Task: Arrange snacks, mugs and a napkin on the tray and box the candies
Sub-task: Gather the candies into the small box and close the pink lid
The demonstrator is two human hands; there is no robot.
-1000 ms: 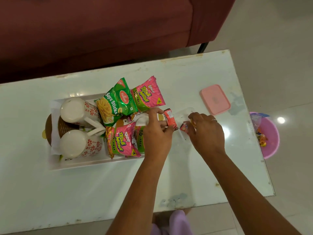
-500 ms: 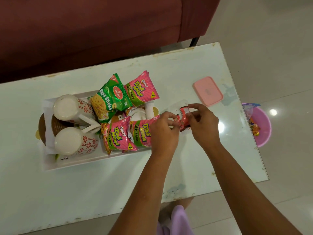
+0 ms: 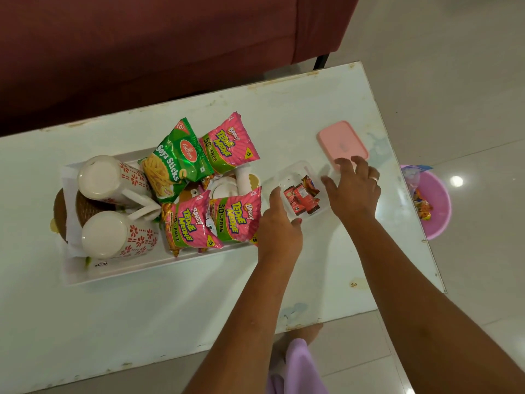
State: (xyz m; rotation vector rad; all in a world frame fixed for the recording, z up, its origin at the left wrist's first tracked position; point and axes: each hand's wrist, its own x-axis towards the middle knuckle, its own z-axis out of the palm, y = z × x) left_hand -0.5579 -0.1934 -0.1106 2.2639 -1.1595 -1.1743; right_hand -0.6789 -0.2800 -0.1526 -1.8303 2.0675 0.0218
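The candies (image 3: 301, 198), in red wrappers, lie inside the clear box (image 3: 295, 173), which stands uncovered on the table (image 3: 170, 308). The left hand (image 3: 279, 227) holds the box at its near left corner, with the thumb along the left wall and a curled fingertip at the near rim. It seems to steady the box rather than lift it. The right hand (image 3: 355, 190) is at the box's right side, fingers spread wide and holding nothing. Its fingertips are at the near edge of the pink lid (image 3: 342, 142), which lies flat just beyond the box on its right; whether they touch it I cannot tell

Just left of the box is the tray (image 3: 142, 270). Three pink snack packets (image 3: 235, 216) and a green packet (image 3: 176, 162) fill the end nearest the box. Two patterned mugs (image 3: 113, 234) sit at the end farthest from it, on a white napkin (image 3: 69, 191). Well to the right of the box, down on the floor, a pink bin (image 3: 434, 220) holds some wrappers

By my reading the tray part of the task is finished: snacks, mugs and napkin are all on it. No loose candies show on the table around the box, so the boxing looks nearly done too. What seems left is to bring the lid over the box and press it shut
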